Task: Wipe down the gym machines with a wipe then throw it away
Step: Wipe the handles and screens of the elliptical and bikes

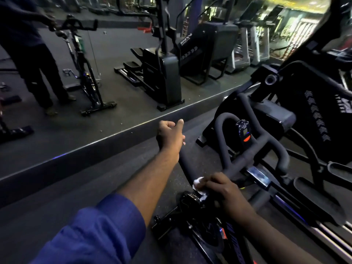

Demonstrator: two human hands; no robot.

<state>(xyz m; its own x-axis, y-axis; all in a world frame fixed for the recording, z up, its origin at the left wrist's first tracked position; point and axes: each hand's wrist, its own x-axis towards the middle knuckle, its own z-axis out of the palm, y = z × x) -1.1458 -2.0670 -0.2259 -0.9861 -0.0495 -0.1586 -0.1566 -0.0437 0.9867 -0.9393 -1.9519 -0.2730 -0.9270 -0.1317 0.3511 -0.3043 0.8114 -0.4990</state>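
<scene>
A black spin bike's padded handlebar (253, 147) fills the lower right, with a small console (244, 131) at its centre. My left hand (170, 135) is wrapped around the handlebar's left end, thumb sticking up. My right hand (223, 189) presses a crumpled white wipe (199, 182) against the near part of the bar, just above a black adjustment knob (190, 199). Most of the wipe is hidden under my fingers.
A wall mirror (95, 115) runs along the left, reflecting a person at a spin bike (85, 73) and a stepper (163, 73). A large black machine (314, 115) stands right beside my bike. Dark rubber floor (95, 183) lies to the left.
</scene>
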